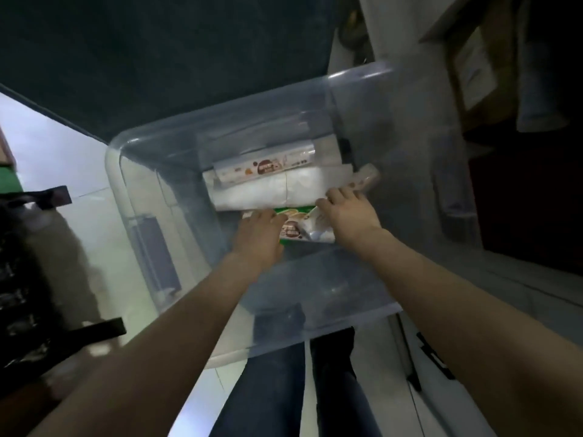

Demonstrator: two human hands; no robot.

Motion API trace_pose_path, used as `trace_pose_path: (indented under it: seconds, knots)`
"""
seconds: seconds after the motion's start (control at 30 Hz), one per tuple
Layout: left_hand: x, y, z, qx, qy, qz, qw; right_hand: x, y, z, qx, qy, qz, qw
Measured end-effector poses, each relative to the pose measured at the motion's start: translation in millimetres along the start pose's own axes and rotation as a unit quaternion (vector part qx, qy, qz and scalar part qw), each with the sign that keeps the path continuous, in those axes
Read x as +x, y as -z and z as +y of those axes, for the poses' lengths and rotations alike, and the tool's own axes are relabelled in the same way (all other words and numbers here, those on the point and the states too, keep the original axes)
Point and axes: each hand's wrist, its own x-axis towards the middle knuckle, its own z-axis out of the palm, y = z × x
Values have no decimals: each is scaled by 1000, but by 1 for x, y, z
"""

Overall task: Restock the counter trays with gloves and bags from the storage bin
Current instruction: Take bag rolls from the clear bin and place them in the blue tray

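A clear plastic storage bin (135,197) stands on the floor in front of me. Both my arms reach down into it. My left hand (257,234) and my right hand (350,212) each rest on a green and white printed packet (304,230) at the bin's near side, one at either end; the fingers curl onto it. Behind the packet lies a white folded bundle (268,190). On top of that lies a long printed roll box (265,168). Another small printed roll (366,178) pokes out just beyond my right fingertips. The picture is dim and blurred.
The bin sits against a dark wall (157,58). A black stand or rack (31,279) is at the left. My legs in jeans (284,389) are below the bin on a pale tiled floor (63,152). Cardboard boxes (473,67) stand at the upper right.
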Motion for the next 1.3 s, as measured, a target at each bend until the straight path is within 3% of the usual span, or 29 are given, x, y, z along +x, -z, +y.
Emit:
trace_pose_path:
  seconds: [0.3, 0.43, 0.67, 0.9, 1.1, 1.3]
  knots:
    - [25, -32, -9, 53, -7, 20, 998, 36, -18, 17, -34, 50, 21, 998]
    - [18, -22, -13, 32, -12, -13, 999, 20, -9, 18, 51, 3, 34, 998]
    - [-18, 31, -7, 8, -37, 50, 998, -38, 25, 14, 86, -33, 117, 989]
    - [-82, 110, 39, 4, -108, 135, 985, -156, 85, 3, 58, -49, 216, 973]
    - [-176, 153, 120, 35, -196, 216, 956, -317, 114, -1, 67, -96, 302, 946]
    - [-259, 164, 233, 81, -344, 202, 913, -491, 88, 15, 48, -217, 365, 904]
